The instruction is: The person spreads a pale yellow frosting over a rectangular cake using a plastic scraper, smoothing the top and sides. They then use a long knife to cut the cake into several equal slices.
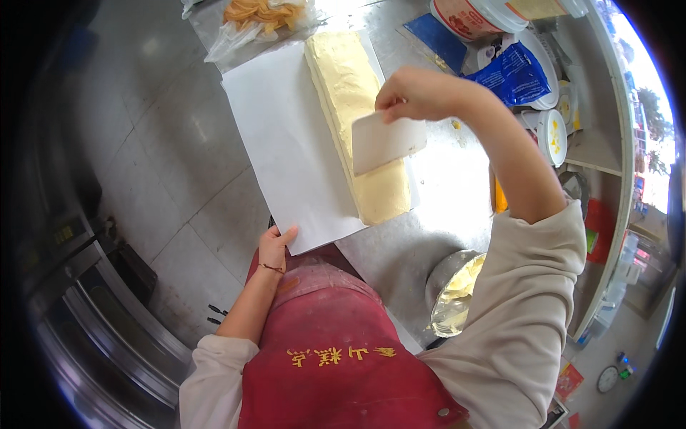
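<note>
A long loaf-shaped cake coated in pale yellow cream (343, 69) lies on a sheet of white paper (289, 128) on the metal worktop. My right hand (412, 96) grips a flat white dough scraper (386, 142) by its upper edge, over the cake's lower half; whether the blade touches the cream I cannot tell. With thumb and fingers my left hand (277, 241) pinches the paper's near left corner, at the worktop's edge. Right of my apron stands a metal bowl (439, 284) with yellow cream inside, partly hidden by my right sleeve.
Plastic bags (262, 24) lie at the worktop's far left. Along the right are a blue flat sheet (437, 40), a large white tub (471, 19), a blue packet (514, 75) and a small lidded bucket (552, 137). Metal equipment (112, 322) stands at lower left.
</note>
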`<state>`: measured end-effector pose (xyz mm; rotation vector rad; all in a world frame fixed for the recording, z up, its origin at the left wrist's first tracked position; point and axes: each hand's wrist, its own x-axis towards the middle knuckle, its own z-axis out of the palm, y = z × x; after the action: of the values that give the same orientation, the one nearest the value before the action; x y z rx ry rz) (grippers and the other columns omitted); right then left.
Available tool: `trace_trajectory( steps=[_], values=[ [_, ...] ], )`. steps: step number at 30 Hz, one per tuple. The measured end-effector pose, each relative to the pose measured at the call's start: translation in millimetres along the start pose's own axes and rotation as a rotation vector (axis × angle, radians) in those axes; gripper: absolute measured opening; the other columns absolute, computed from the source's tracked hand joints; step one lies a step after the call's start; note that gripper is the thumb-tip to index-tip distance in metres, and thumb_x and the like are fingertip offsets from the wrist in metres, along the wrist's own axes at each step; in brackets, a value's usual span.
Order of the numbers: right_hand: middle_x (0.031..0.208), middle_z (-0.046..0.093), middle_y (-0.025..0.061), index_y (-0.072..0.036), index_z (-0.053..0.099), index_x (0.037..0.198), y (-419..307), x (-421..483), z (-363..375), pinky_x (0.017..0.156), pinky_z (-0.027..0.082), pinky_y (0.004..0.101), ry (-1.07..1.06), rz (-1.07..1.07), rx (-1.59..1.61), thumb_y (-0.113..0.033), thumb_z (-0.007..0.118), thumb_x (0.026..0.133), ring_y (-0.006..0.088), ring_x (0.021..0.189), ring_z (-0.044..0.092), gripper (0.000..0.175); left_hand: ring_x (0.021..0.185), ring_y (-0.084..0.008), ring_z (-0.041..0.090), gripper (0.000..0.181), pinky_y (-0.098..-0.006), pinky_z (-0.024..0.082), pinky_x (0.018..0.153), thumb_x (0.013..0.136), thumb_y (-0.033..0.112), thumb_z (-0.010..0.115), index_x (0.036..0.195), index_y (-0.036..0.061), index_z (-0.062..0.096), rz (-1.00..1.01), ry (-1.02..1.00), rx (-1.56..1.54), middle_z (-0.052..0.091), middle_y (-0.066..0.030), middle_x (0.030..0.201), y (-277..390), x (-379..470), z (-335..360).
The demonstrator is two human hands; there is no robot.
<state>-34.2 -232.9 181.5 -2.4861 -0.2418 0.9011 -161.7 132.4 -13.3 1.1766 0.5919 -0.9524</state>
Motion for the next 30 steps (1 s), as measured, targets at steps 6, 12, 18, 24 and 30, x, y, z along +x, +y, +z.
trace_trajectory(
  steps=[6, 12, 18, 24, 30],
  values=[
    [0.074, 0.061, 0.0093, -0.004, 0.064, 0.084, 16, 47, -26, 0.065, 0.045, 0.0322, 0.227, 0.026, -0.079, -0.011, 0.061, 0.077, 0.0190, 0.067, 0.056, 0.010, 0.082, -0.0169, 0.062, 0.016, -0.0296, 0.050, 0.076, 0.080, 0.003, 0.064, 0.095, -0.0022, 0.060, -0.009, -0.009, 0.011, 0.064, -0.0088, 0.093, 4, -3, 1],
    [0.069, 0.059, 0.0122, -0.003, 0.063, 0.079, 9, 42, -64, 0.063, 0.043, 0.0342, 0.382, -0.178, -0.079, -0.012, 0.059, 0.075, 0.0224, 0.064, 0.054, 0.010, 0.078, -0.0132, 0.061, 0.019, -0.0256, 0.048, 0.073, 0.078, 0.007, 0.068, 0.093, -0.0029, 0.062, -0.015, -0.028, -0.019, 0.065, -0.0067, 0.090, 3, -1, 0],
    [0.078, 0.062, 0.0148, -0.003, 0.064, 0.080, -45, 7, 27, 0.067, 0.045, 0.0389, -0.251, -0.085, -0.062, -0.011, 0.061, 0.073, 0.0296, 0.072, 0.058, 0.011, 0.079, -0.0139, 0.061, 0.020, -0.0266, 0.049, 0.074, 0.078, 0.007, 0.068, 0.095, -0.0030, 0.061, -0.043, -0.033, 0.002, 0.065, -0.0076, 0.091, 2, -1, -3],
    [0.079, 0.063, 0.0150, -0.003, 0.065, 0.081, -29, 30, 14, 0.069, 0.046, 0.0406, -0.040, 0.017, -0.086, -0.012, 0.062, 0.073, 0.0315, 0.078, 0.060, 0.013, 0.079, -0.0128, 0.060, 0.020, -0.0257, 0.047, 0.074, 0.078, 0.007, 0.068, 0.094, -0.0031, 0.062, -0.031, -0.061, 0.038, 0.065, -0.0067, 0.091, 2, 1, -6],
    [0.071, 0.061, 0.0132, -0.004, 0.064, 0.080, 23, 65, -57, 0.063, 0.045, 0.0371, 0.350, 0.053, -0.113, -0.014, 0.063, 0.074, 0.0272, 0.066, 0.056, 0.011, 0.079, -0.0123, 0.060, 0.019, -0.0254, 0.047, 0.075, 0.078, 0.007, 0.068, 0.093, -0.0029, 0.063, -0.043, -0.080, 0.041, 0.065, -0.0063, 0.090, 2, 2, -7]
  ],
)
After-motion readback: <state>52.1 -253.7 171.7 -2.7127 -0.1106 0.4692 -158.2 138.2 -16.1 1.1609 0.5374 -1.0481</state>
